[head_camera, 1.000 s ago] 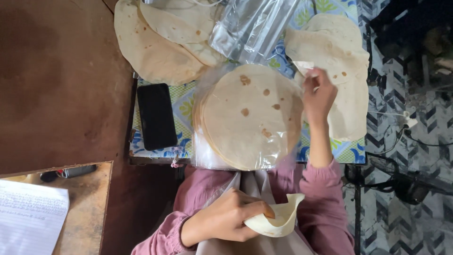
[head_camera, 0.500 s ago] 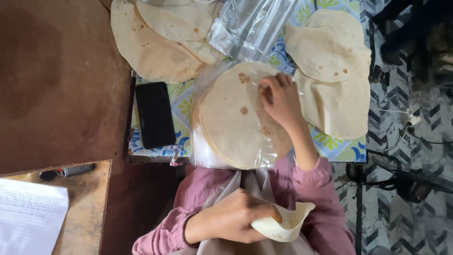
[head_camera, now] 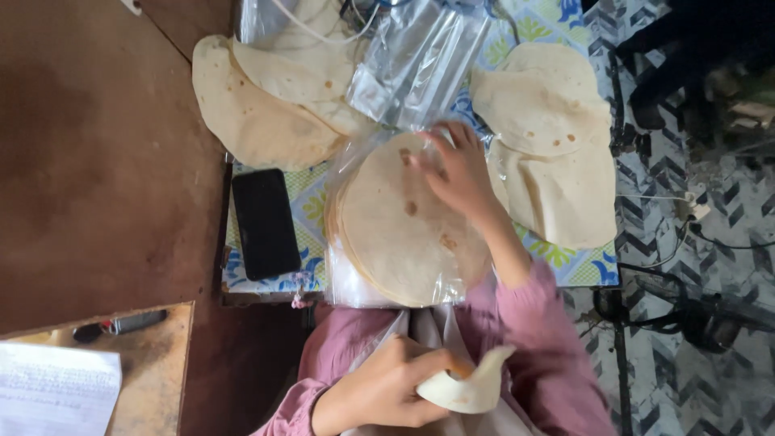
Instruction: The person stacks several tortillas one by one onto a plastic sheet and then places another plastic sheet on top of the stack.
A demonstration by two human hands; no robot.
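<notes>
My left hand [head_camera: 379,387] is held low over my lap, shut on a folded pale flatbread [head_camera: 472,389]. My right hand [head_camera: 460,173] lies with spread fingers on the far right part of a round stack of flatbreads [head_camera: 387,234]. The stack sits inside a clear plastic bag [head_camera: 349,284] on the patterned cloth [head_camera: 305,198] of a small table. My right hand holds nothing. Pink sleeves cover both of my arms.
More loose flatbreads lie to the right [head_camera: 557,145] and at the far left [head_camera: 266,105]. Empty clear bags [head_camera: 420,64] lie at the back. A black phone [head_camera: 265,222] lies left of the stack. A sheet of paper [head_camera: 56,387] and a pen [head_camera: 121,323] rest on a wooden ledge.
My right hand moved left from the loose flatbreads on the right onto the bagged stack. My left hand kept hold of the folded flatbread.
</notes>
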